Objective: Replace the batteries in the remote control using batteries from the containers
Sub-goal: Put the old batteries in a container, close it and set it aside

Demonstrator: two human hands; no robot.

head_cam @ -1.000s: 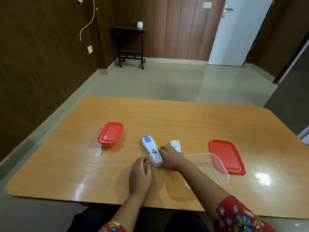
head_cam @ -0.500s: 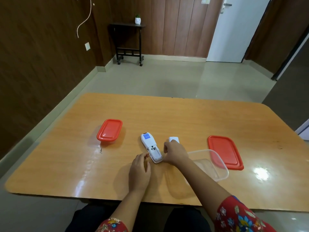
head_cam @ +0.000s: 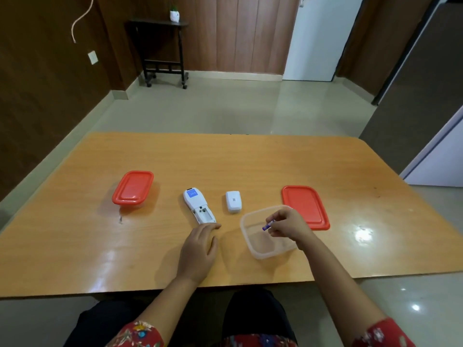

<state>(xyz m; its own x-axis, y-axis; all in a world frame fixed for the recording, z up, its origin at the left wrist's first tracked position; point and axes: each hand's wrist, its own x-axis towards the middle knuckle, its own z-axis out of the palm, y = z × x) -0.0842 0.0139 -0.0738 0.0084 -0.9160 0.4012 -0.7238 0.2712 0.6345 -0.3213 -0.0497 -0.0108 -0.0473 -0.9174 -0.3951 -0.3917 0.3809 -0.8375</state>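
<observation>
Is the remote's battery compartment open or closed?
Open. The remote lies back-up with its bay exposed, and the white cover lies apart beside it.

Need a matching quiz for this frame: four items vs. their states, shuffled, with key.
Items
1. remote control
2. purple battery
3. loose red lid
4. left container

States
A. closed, red lid on
B. pinched by the right hand over the clear container
C. back up, battery compartment open
D. lying flat, farthest right

Pairs: 1-C, 2-B, 3-D, 4-A
</observation>
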